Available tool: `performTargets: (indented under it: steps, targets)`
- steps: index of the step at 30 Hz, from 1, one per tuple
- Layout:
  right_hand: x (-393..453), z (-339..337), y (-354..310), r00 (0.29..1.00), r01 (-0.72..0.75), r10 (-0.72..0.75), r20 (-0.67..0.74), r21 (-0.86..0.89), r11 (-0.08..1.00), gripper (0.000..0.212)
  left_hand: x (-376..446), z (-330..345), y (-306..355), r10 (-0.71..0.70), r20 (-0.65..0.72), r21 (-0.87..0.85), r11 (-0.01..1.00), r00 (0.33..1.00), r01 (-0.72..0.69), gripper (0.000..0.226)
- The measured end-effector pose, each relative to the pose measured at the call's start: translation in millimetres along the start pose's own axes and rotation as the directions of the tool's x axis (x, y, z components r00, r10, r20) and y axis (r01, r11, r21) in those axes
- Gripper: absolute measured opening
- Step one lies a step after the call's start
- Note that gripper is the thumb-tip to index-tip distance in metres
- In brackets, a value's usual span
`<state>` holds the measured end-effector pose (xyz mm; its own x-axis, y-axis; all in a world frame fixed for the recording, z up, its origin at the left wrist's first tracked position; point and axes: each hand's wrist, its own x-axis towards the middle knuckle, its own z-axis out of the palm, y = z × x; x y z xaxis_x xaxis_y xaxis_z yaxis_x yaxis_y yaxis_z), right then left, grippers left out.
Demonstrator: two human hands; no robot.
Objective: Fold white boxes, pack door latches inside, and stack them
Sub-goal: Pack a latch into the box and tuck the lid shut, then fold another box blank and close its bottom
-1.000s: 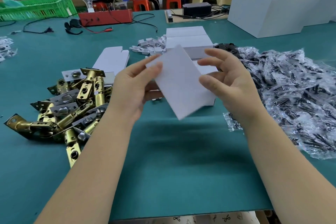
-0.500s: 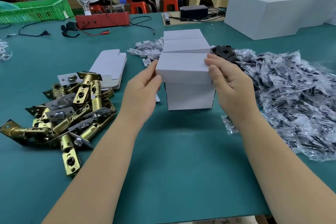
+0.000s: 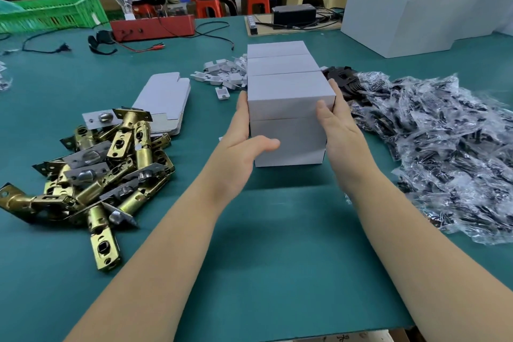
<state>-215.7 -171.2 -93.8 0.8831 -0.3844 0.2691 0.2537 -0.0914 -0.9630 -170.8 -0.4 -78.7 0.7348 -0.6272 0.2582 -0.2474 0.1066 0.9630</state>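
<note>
Green table w/ latch pile, workshop bkgd w/ stools.

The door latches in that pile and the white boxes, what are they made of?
The door latches look like metal: shiny brass-coloured tubes with dull silver-grey plates that catch the light. The white boxes look like thin matte cardboard, with crisp folded edges and no shine; the flat unfolded blanks beside the latches show how thin it is.

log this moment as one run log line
step: stacking | left hand: side of box stack | right hand: other side | top box: seated | latches: piled left
</note>
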Motion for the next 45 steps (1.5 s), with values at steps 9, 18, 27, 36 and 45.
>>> performTargets:
  steps: [9, 18, 27, 36, 45]
  targets:
    - [11, 7, 13, 0.999, -0.014, 0.024, -0.046, 0.195, 0.981, 0.058, 4, 5, -6, -0.071, -0.006, -0.314, 0.947, 0.997, 0.065, 0.068]
    - [8, 9, 16, 0.994, -0.052, 0.068, -0.088, 0.176, 0.983, 0.06, 8, 9, -12, -0.121, 0.006, -0.37, 0.922, 0.993, 0.115, 0.077]
    - [4, 8, 10, 0.99, -0.067, 0.082, -0.111, 0.132, 0.989, 0.044, 33, -33, -7, -0.057, -0.402, 0.599, 0.738, 0.914, 0.31, 0.042]
    - [4, 5, 11, 0.986, -0.091, 0.105, -0.126, 0.116, 0.989, 0.051, 102, -110, -11, -0.28, -0.565, 0.815, -0.34, 0.776, 0.47, 0.044]
    - [6, 5, 10, 0.984, -0.105, 0.119, -0.132, 0.114, 0.988, 0.049, 109, -124, -22, -0.191, -0.517, 0.855, -0.152, 0.834, 0.495, 0.045]
